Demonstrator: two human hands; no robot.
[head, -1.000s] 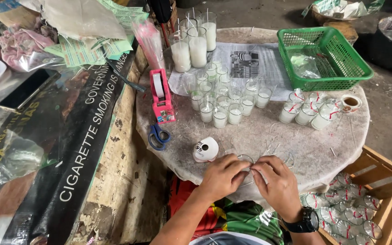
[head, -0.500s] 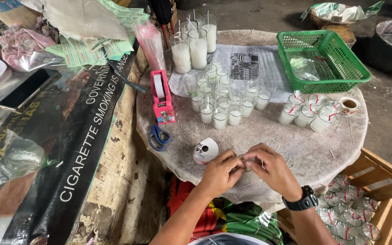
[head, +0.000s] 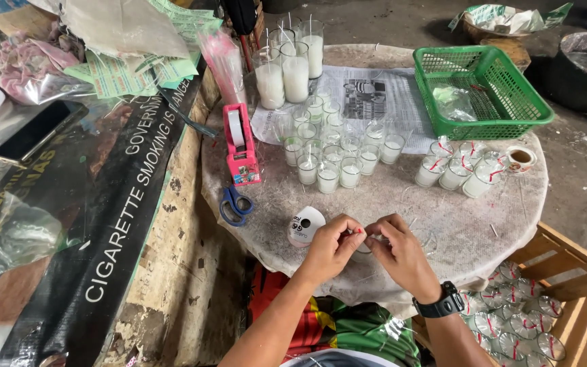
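My left hand (head: 331, 250) and my right hand (head: 402, 255) meet at the near edge of a round table (head: 456, 224). The fingertips of both pinch a thin red ribbon (head: 359, 232) over a small clear glass (head: 365, 246), which the fingers mostly hide. A black watch (head: 446, 302) is on my right wrist. Just left of my left hand lies a white ribbon spool (head: 305, 226). Blue scissors (head: 235, 204) and a pink tape dispenser (head: 241, 146) lie further left.
Several small white glass candles (head: 327, 153) cluster mid-table, with tall ones (head: 295, 68) behind on newspaper (head: 368, 95). Ribbon-tied candles (head: 460, 171) and a tape roll (head: 519, 159) sit right, below a green basket (head: 482, 92). A wooden crate (head: 565, 272) holds more. A phone (head: 39, 129) lies left.
Both hands have come up off the table edge and drawn together, fingertips now pinched close by the white spool. Nothing else on the table has moved.
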